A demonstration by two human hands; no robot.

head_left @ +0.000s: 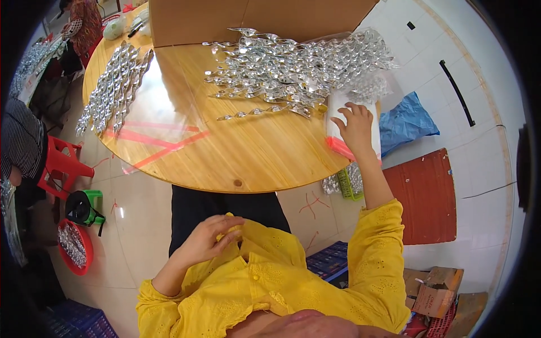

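Observation:
My right hand (pixel 356 128) reaches to the right side of the round wooden table, its fingers spread over a stack of clear plastic bags (pixel 337 144) with red strips along the near edge. Nothing shows in that hand. My left hand (pixel 214 239) is in front of my yellow shirt, fingers loosely bent and thumb apart, with no thing visible in it. Beyond the bags, a large heap of silver twisted foil strips (pixel 293 67) covers the back of the table. A smaller bunch of silver twisted strips (pixel 112 87) lies at the left, beside flat clear bags (pixel 163 121) with red edges.
A cardboard box (pixel 203 22) stands at the table's back. Right of the table are a blue plastic bag (pixel 408 121) and a red-brown board (pixel 421 197). A red stool (pixel 59 163) and a red basin (pixel 75 248) of silver pieces stand left. Other people sit at far left.

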